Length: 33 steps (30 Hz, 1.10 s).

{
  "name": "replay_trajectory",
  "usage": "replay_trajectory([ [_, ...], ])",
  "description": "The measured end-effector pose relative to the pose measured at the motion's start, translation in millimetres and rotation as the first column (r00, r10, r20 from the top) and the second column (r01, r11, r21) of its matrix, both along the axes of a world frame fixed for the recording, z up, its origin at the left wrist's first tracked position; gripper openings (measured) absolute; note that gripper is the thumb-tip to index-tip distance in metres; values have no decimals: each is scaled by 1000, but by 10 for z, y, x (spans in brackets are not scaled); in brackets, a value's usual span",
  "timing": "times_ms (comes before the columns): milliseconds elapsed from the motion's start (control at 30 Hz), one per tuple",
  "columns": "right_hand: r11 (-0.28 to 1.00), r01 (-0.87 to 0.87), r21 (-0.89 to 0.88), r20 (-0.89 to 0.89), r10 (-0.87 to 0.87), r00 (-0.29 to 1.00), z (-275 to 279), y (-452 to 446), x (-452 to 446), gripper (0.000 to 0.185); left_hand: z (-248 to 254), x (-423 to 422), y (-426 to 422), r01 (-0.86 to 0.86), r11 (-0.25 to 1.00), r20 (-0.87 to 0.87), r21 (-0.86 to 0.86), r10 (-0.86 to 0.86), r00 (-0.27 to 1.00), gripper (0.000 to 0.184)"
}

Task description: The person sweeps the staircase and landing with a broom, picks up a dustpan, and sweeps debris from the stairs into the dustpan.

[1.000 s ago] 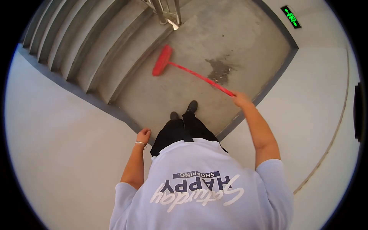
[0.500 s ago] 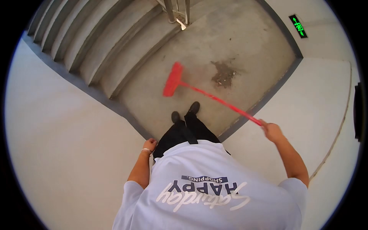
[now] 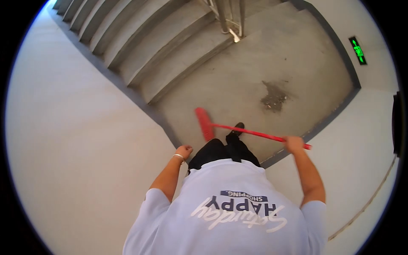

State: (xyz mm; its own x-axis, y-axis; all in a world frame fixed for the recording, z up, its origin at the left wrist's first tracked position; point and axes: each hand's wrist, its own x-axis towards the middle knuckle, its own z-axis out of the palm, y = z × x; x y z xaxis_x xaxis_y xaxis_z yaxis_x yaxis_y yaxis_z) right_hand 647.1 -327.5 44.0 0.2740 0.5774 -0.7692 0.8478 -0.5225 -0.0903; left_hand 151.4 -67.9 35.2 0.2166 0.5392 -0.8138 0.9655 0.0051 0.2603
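My right hand (image 3: 293,145) is wrapped round the red handle of a broom (image 3: 258,134), close to its end, and a short piece of handle sticks out past my fist. The broom's red head (image 3: 204,124) is at the left end of the handle, over the floor beside my feet. It is slightly blurred, and I cannot tell whether it touches the floor. On the other side, my left hand (image 3: 184,151), with a white band at the wrist, hangs by my hip. Its fingers are curled in with nothing visible in them.
Concrete stairs (image 3: 170,70) rise at the upper left, with metal railing posts (image 3: 231,25) at their inner end. A dark patch of dirt (image 3: 274,97) lies on the landing floor (image 3: 310,55). White walls flank both sides; a green exit sign (image 3: 358,50) hangs at the right.
The broom head has swung down and closer to my feet, and the handle lies flatter. My left hand has moved slightly up and out. The whole view has shifted, with the stairs further right.
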Motion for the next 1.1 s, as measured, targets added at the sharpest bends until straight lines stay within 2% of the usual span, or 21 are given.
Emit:
replay_trajectory([
  [33, 998, 34, 51, 35, -36, 999, 110, -226, 259, 31, -24, 31, 24, -15, 1000, -10, 6, 15, 1000, 35],
  [67, 1000, 20, 14, 122, -21, 992, 379, -331, 458, 30, -71, 51, 38, 14, 1000, -2, -1, -14, 1000, 35],
  [167, 981, 160, 108, 222, -181, 958, 956, -752, 955, 29, -103, 153, 27, 7, 1000, 5, -16, -7, 1000, 35],
  [233, 983, 138, 119, 276, -166, 947, 1422, -714, 1092, 31, -142, 182, 54, -19, 1000, 24, -17, 20, 1000, 33],
  [367, 991, 82, 101, 300, -109, 948, 1970, -367, 1047, 30, -246, 229, 107, -44, 998, 70, -44, 47, 996, 31],
  [400, 992, 79, 98, 311, -106, 944, 1990, -250, 993, 30, -185, 337, 175, 74, 997, 50, -17, -73, 996, 32],
  [467, 980, -47, 192, 224, 3, 975, 1909, -48, 861, 27, 52, 644, 317, 262, 962, 70, 74, -267, 961, 37],
  [533, 981, -23, 194, 92, 5, 996, 1637, 269, 602, 26, 313, 1096, 419, 316, 933, 219, 173, -349, 911, 47],
  [567, 987, 8, 161, 12, -10, 1000, 1598, 595, 348, 27, 404, 1324, 476, 301, 931, 320, 206, -355, 878, 54],
  [600, 994, -39, 102, -65, 46, 997, 1352, 770, 175, 29, 430, 1538, 506, 339, 913, 371, 229, -404, 836, 59],
  [633, 999, -43, -15, -171, 40, 985, 1284, 1105, -68, 33, 452, 1740, 545, 370, 893, 413, 257, -447, 793, 64],
  [667, 996, -23, 82, -325, 49, 944, 1190, 1340, -302, 39, 493, 1917, 569, 412, 889, 402, 201, -458, 792, 71],
  [700, 993, 19, 116, -521, 44, 853, 1189, 1666, -508, 47, 522, 2074, 589, 450, 884, 305, 125, -466, 831, 75],
  [733, 990, 95, -108, -685, -143, 714, 1304, 2064, -722, 50, 513, 2165, 627, 486, 864, 204, 131, -503, 840, 60],
  [767, 934, 120, -337, -768, -347, 539, 1404, 2436, -859, 53, 248, 2155, 679, 511, 849, 107, 137, -525, 844, 46],
  [800, 987, -95, -132, -735, -33, 677, 1333, 2691, -926, 55, -31, 2121, 768, 533, 835, 13, 137, -539, 842, 36],
  [833, 939, -341, 44, -632, 290, 718, 1271, 2916, -994, 57, -93, 2066, 961, 440, 873, 41, 212, -457, 888, 29],
  [867, 933, -358, 24, -649, 287, 705, 1262, 3100, -1058, 57, -143, 1955, 1115, 342, 899, 71, 272, -374, 925, 24],
  [933, 978, -196, 76, -524, 207, 826, 1279, 3538, -1111, 51, -109, 1874, 1386, 325, 907, 87, 266, -358, 930, 22],
  [1000, 966, -249, 63, -476, 248, 844, 1198, 3850, -1188, 49, -231, 1743, 1545, 194, 928, 81, 319, -230, 970, 23],
  [1100, 952, -298, 65, -403, 298, 865, 1145, 4227, -1259, 45, -346, 1667, 1828, 178, 929, 28, 326, -198, 980, 21],
])
